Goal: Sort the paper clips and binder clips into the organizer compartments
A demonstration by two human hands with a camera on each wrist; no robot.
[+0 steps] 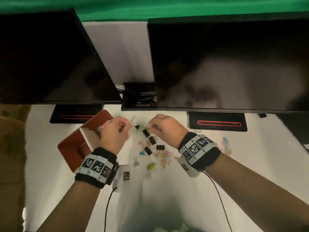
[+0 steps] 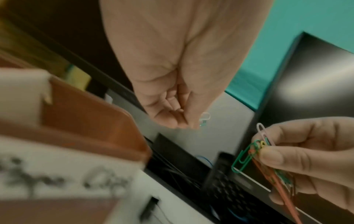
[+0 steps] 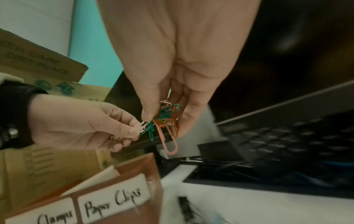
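Above the table my left hand (image 1: 127,127) pinches a single pale paper clip (image 1: 132,120), which shows at the fingertips in the left wrist view (image 2: 204,119). Close to its right, my right hand (image 1: 151,126) grips a tangled bunch of coloured paper clips (image 3: 166,119), green, pink and orange. The two hands almost touch at the bunch. The brown organizer (image 1: 73,144) stands tilted at the left, under my left hand; its labels read "Clamps" and "Paper Clips" (image 3: 114,197). Several black and pastel binder clips (image 1: 151,148) lie on the white table between my wrists.
Two dark monitors (image 1: 225,64) hang over the back of the table, on bases with red lines (image 1: 217,123). A cable tray (image 1: 138,96) sits between them. More paper clips (image 1: 225,144) lie at the right. A cardboard box (image 3: 38,63) stands at the left.
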